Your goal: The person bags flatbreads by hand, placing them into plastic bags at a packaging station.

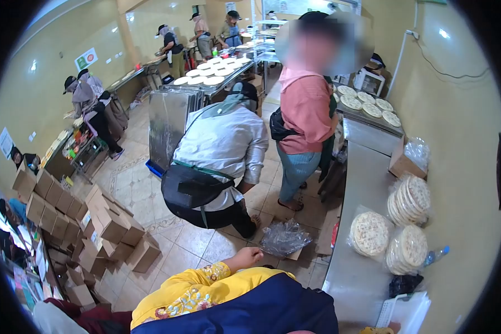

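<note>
My left hand [246, 257] reaches out from a yellow embroidered sleeve [175, 290] in front of my navy apron [245, 312]. Its fingers are curled closed, and no object shows in them. Beyond it on the floor lies a crumpled clear plastic bag [285, 238], apart from the hand as far as I can see. Of my right hand [394, 326] only a sliver shows at the bottom edge, by a white plastic basket [392, 310]; its fingers are hidden. Bagged stacks of round flatbreads [369, 234] rest on the metal table to my right.
A person in a white shirt [220, 136] bends down ahead; another in a pink top [306, 111] stands at the metal table [359, 183]. Cardboard boxes [108, 222] are piled at left. A trolley [175, 119] bears flatbreads. A water bottle [437, 255] lies by the wall.
</note>
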{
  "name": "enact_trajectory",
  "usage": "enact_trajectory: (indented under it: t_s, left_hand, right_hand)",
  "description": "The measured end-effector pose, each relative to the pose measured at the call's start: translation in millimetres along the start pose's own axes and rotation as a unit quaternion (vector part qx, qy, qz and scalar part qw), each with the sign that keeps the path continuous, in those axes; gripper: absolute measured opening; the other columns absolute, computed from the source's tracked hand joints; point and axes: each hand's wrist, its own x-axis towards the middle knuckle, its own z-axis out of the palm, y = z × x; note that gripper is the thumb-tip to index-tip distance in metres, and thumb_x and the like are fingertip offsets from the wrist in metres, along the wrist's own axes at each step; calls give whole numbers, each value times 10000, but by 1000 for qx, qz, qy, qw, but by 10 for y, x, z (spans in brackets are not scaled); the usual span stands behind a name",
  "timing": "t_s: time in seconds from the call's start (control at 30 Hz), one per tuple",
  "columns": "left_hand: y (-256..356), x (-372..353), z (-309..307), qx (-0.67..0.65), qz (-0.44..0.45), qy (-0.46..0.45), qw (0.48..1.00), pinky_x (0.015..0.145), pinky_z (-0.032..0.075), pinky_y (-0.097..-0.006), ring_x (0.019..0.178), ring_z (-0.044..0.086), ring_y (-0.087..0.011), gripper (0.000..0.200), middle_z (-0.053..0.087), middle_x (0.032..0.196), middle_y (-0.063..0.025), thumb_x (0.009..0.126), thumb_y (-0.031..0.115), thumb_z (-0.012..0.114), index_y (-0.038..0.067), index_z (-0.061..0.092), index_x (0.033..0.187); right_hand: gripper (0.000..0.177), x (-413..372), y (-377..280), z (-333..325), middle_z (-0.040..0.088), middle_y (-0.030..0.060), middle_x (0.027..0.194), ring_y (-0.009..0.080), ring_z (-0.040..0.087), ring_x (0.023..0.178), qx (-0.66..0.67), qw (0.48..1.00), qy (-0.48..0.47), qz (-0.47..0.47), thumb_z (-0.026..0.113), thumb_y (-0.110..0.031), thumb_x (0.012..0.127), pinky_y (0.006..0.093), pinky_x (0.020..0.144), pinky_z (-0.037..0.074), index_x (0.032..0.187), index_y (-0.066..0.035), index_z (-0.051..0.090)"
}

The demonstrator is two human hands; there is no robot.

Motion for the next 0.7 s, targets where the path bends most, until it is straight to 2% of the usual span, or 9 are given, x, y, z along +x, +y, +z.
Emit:
enact_trajectory:
  t_s: [0.2, 0.3, 0.5, 0.6, 0.7]
  left_hand:
    - [53, 91, -178, 58, 69, -40, 995, 709, 476, -412, 800, 612, -356, 250, 639, 865, -182, 876, 268, 555, 43, 602, 975]
    - [111, 123, -262, 71, 47, -68, 994, 720, 477, -419, 816, 612, -361, 244, 638, 885, -186, 870, 255, 556, 40, 604, 973]
    - [-13, 311, -239, 111, 58, -125, 984, 735, 480, -424, 837, 611, -364, 253, 639, 902, -182, 850, 240, 552, 33, 613, 983]
    - [50, 366, -282, 118, 89, -119, 982, 736, 479, -421, 831, 613, -363, 255, 641, 905, -182, 848, 239, 544, 34, 616, 983]
    - [-24, 483, -241, 118, 80, -137, 980, 743, 478, -416, 842, 612, -357, 248, 641, 903, -180, 843, 231, 542, 36, 616, 977]
  right_hand:
    - [262, -110, -631, 149, 591, 190, 941, 278, 569, 927, -6, 999, -48, -21, 587, -81, 747, 349, 845, 450, 989, 18, 586]
    - [249, -124, -799, 202, 592, 184, 920, 272, 571, 908, 0, 997, -67, -26, 588, -78, 741, 347, 828, 454, 972, 17, 588]
    - [224, -75, -937, 219, 593, 171, 879, 259, 576, 869, 9, 995, -94, -25, 591, -73, 729, 342, 795, 462, 936, 13, 592]
    - [212, -51, -957, 185, 594, 164, 858, 253, 578, 849, 12, 995, -100, -20, 592, -70, 723, 339, 778, 466, 919, 12, 594]
    - [200, -14, -958, 143, 594, 157, 838, 246, 581, 829, 11, 994, -109, -20, 593, -68, 717, 337, 762, 471, 901, 10, 595]
